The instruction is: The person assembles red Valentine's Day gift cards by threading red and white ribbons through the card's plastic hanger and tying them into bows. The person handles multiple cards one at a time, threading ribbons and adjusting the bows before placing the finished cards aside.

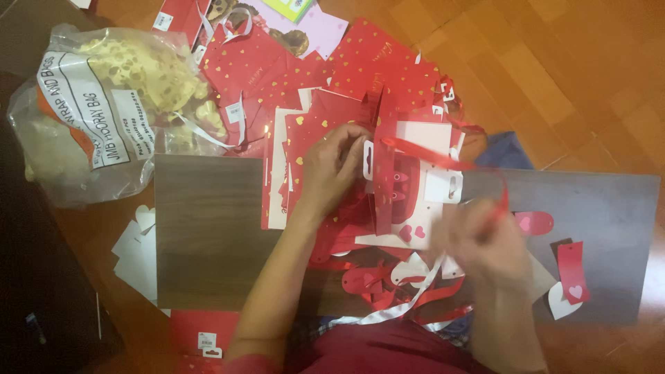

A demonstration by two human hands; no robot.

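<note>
— What holds things here?

— A crumpled clear plastic sack point(83, 111) at the far left, stuffed with pale yellow cut-out shapes. Otherwise everything lies loose: a heap of flat red paper bags with small gold hearts point(346, 69) spreads over the wooden floor beyond the board.

— And room to move?

— The dark brown wooden board point(208, 235) has a bare stretch on its left half, and its right end is mostly open too, apart from a red paper tag with a pink heart point(573, 271) and a round pink cut-out point(534, 223). White card pieces point(135, 253) sit just off the board's left edge.

— The piece in hand?

— A red-and-white gift bag with a white slotted handle card point(409, 187) lies at the middle of the board's far edge. The left hand point(332, 166) curls its fingers onto the bag's top edge, pinching it. The right hand point(485, 242) is blurred; a thin red ribbon point(450, 161) runs from the bag to it, seemingly pinched, though I cannot tell the grip for sure.
</note>
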